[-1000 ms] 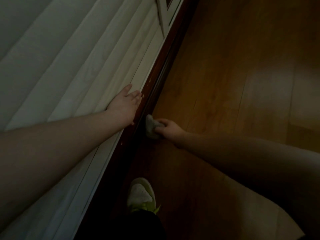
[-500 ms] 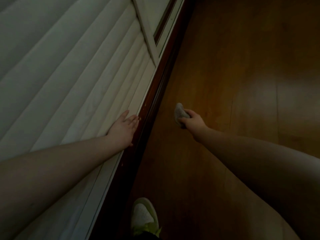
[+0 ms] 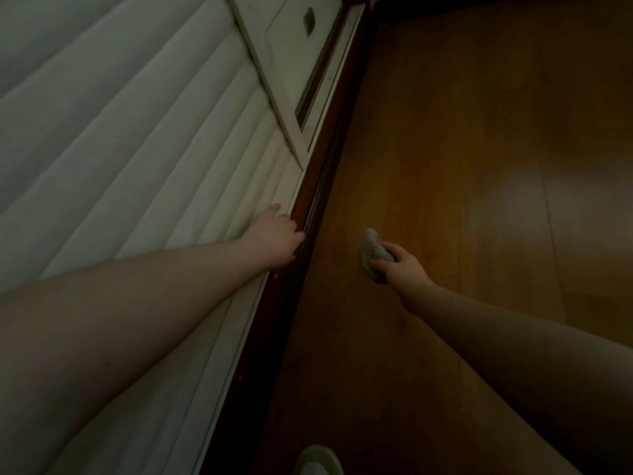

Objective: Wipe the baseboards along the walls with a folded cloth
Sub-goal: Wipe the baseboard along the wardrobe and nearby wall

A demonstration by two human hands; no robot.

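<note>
Dim light, looking down along the wall. My right hand (image 3: 399, 269) grips the folded cloth (image 3: 373, 252), fingers curled over its top and thumb underneath; the grey wad sticks out forward and left of my knuckles. The cloth is over the wooden floor (image 3: 479, 166), clear of the baseboard (image 3: 310, 207), with a strip of bare floor between them; whether it touches the boards or hovers just above I cannot tell in this light. My left hand (image 3: 274, 240) lies flat with fingers straight against the ribbed white wall panel (image 3: 137, 149), fingertips at the panel's lower edge, right beside the top of the baseboard. The two hands are apart, the dark red-brown baseboard running diagonally between them from the bottom of the view up to the top centre. Further along, a white framed panel (image 3: 291, 63) with a small dark fitting (image 3: 309, 22) sits above the same baseboard. To the right of the cloth the floor stretches wide, with a pale glare patch (image 3: 548, 214) on it. The toe of my light shoe (image 3: 318, 461) shows at the bottom edge, close to the baseboard.
</note>
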